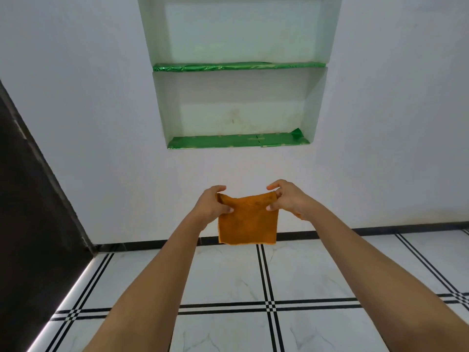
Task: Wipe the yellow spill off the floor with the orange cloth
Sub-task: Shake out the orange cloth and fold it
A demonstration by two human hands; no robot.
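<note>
Tiled floor (228,275) shows no spill; both hands, left hand (212,204) and right hand (285,199), pinch the cloth (247,219) by its top corners; best keep it folded flat before kneeling.

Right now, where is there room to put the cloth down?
The left hand and right hand hold the cloth in the air. The floor tiles below, between the black stripes, look bare. The upper shelf and lower shelf in the wall look bare too. Nowhere is crowded.
</note>
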